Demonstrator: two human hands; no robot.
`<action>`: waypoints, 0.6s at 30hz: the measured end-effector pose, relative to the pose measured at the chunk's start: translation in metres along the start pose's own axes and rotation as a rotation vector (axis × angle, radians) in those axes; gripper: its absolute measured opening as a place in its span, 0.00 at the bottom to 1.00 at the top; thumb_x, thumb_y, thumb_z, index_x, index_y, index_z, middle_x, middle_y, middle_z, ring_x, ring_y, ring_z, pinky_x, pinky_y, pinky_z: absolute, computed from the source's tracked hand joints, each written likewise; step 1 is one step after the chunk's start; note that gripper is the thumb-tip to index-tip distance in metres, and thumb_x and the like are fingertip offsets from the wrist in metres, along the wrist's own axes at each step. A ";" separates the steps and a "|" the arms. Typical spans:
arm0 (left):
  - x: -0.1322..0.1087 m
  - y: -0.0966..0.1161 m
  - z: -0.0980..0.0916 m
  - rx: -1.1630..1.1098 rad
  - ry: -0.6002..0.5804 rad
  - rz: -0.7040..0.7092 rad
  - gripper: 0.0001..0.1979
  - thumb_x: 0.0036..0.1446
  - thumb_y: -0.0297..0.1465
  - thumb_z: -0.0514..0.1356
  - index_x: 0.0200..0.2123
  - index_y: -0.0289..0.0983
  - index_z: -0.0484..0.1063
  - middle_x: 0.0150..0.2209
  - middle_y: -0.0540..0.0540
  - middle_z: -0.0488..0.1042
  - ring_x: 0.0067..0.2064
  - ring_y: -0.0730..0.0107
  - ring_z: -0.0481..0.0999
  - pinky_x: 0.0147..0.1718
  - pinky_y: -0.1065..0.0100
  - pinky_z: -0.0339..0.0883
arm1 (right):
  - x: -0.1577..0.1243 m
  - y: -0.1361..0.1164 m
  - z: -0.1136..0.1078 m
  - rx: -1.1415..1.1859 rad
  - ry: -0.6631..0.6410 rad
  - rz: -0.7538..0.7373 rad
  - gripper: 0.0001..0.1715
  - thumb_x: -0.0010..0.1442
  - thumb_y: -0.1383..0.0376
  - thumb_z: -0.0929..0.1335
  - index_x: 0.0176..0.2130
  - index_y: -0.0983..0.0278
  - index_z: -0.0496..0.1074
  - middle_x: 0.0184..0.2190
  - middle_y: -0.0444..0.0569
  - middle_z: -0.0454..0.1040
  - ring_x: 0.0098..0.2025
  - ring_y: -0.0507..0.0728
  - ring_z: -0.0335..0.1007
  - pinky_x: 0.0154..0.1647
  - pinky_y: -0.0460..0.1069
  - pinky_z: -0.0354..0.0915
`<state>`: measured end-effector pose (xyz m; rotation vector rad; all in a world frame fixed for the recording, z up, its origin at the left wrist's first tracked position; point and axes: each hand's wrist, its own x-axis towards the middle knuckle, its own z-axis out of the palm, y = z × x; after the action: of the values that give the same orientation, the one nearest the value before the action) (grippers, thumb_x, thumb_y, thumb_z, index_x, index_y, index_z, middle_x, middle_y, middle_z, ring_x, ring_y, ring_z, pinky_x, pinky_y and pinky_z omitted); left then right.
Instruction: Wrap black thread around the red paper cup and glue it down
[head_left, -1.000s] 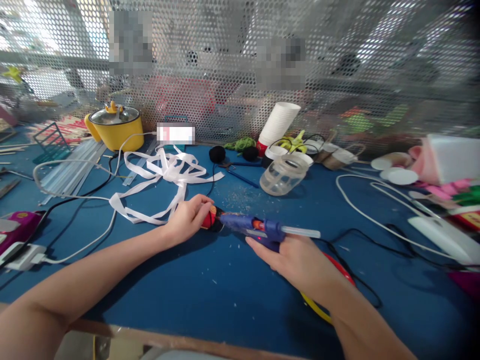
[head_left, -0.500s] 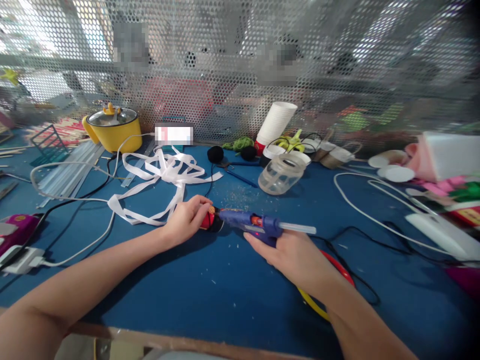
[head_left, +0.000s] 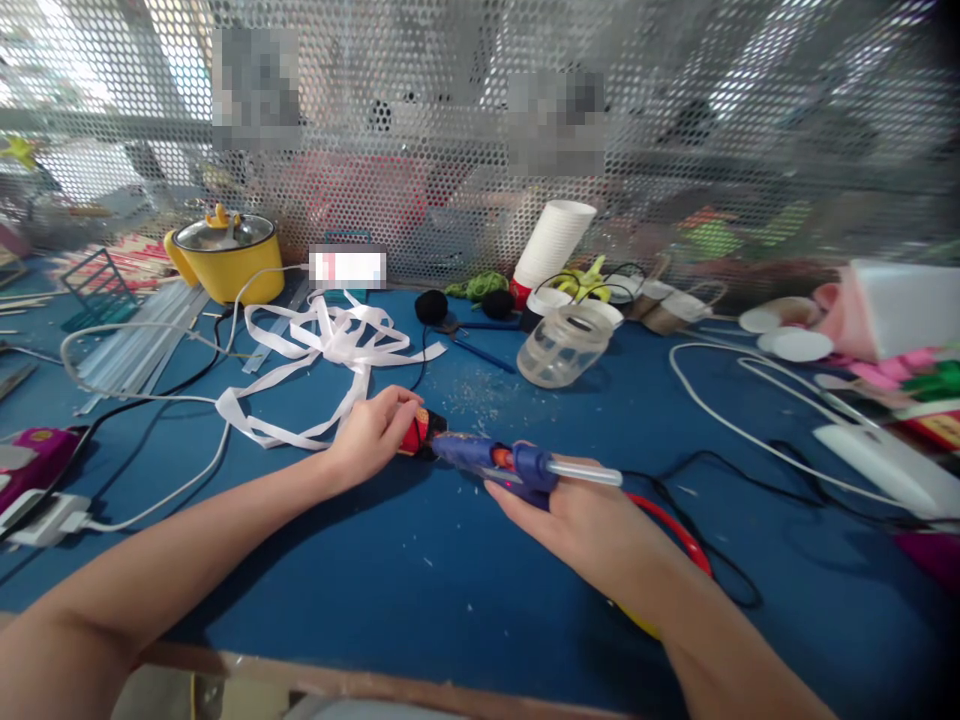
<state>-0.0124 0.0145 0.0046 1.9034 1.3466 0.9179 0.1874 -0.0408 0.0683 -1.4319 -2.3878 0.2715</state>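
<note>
A tangle of white ribbon (head_left: 330,350) lies on the blue table (head_left: 420,590). Behind and left of the ribbon stands a yellow lidded pot (head_left: 225,256); to its right lies a clear plastic jar (head_left: 564,346) on its side, with a leaning stack of white cups (head_left: 553,244) behind the jar.

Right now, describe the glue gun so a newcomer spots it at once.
On the blue table, look front centre, between the two hands. The glue gun lies in the right hand, nozzle at a small red piece in the left hand. Only it is purple, with a clear stick behind.

glue guns: one (head_left: 495,462) (in the right hand (head_left: 577,515))
pots: one (head_left: 225,255)
jars: one (head_left: 562,345)
</note>
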 end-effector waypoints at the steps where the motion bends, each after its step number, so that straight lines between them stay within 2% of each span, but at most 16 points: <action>1: 0.000 0.000 0.000 -0.003 -0.001 -0.002 0.14 0.60 0.35 0.48 0.39 0.34 0.69 0.28 0.48 0.74 0.28 0.72 0.71 0.27 0.72 0.63 | -0.001 0.000 0.001 -0.018 -0.001 -0.012 0.08 0.55 0.67 0.62 0.27 0.61 0.68 0.22 0.47 0.72 0.24 0.55 0.70 0.27 0.47 0.66; 7: 0.000 0.000 0.000 0.019 -0.001 0.005 0.14 0.60 0.35 0.48 0.38 0.34 0.69 0.28 0.47 0.74 0.28 0.71 0.72 0.27 0.71 0.63 | -0.002 -0.001 -0.001 0.025 -0.062 0.069 0.09 0.57 0.66 0.60 0.28 0.60 0.67 0.24 0.49 0.73 0.25 0.56 0.70 0.28 0.48 0.65; 11: 0.000 -0.001 0.000 0.018 0.000 0.023 0.14 0.60 0.35 0.48 0.39 0.34 0.69 0.28 0.47 0.75 0.28 0.70 0.72 0.28 0.71 0.63 | -0.001 -0.003 -0.002 0.048 -0.074 0.072 0.08 0.55 0.65 0.61 0.27 0.60 0.67 0.24 0.49 0.73 0.28 0.57 0.71 0.31 0.49 0.66; 14: -0.001 -0.003 0.000 0.023 0.002 0.046 0.14 0.61 0.35 0.47 0.40 0.34 0.69 0.28 0.47 0.74 0.27 0.71 0.71 0.27 0.71 0.63 | 0.000 -0.001 -0.002 0.069 -0.059 0.151 0.10 0.55 0.64 0.61 0.23 0.60 0.65 0.19 0.47 0.71 0.23 0.56 0.69 0.26 0.48 0.64; 18: -0.003 -0.006 0.001 0.021 -0.006 0.119 0.13 0.61 0.34 0.48 0.41 0.34 0.68 0.28 0.48 0.74 0.26 0.73 0.70 0.26 0.72 0.62 | 0.002 0.003 -0.001 0.118 -0.045 0.266 0.15 0.55 0.60 0.62 0.19 0.59 0.63 0.10 0.43 0.63 0.19 0.56 0.67 0.20 0.48 0.61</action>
<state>-0.0155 0.0129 -0.0017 2.0186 1.2552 0.9585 0.1897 -0.0375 0.0685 -1.7017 -2.1713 0.5071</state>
